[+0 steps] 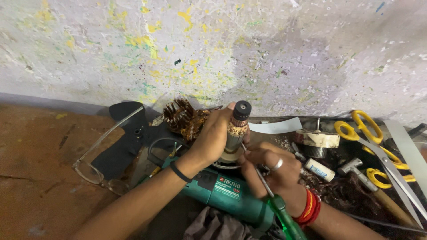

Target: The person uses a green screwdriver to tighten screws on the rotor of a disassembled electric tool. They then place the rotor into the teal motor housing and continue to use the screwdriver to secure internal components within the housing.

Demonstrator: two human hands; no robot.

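Observation:
My left hand (212, 138) grips a motor armature (235, 131), held upright with its dark end cap on top and copper windings showing. My right hand (271, 171) holds a green-handled screwdriver (279, 206), its thin shaft pointing up at the armature's lower side. Both hands hover over a green angle grinder (227, 193) lying on the surface. A ring sits on a right-hand finger and red bangles circle that wrist; a black band is on the left wrist.
Clear-framed eyeglasses (100, 153) lie at left on a black piece. A copper-wound stator (180, 116) sits behind the hands. Yellow-handled scissors (371, 138), a hammer (362, 173), a small white tube (320, 170) and a round metal part (318, 138) lie right. A paint-spattered wall (222, 49) stands behind.

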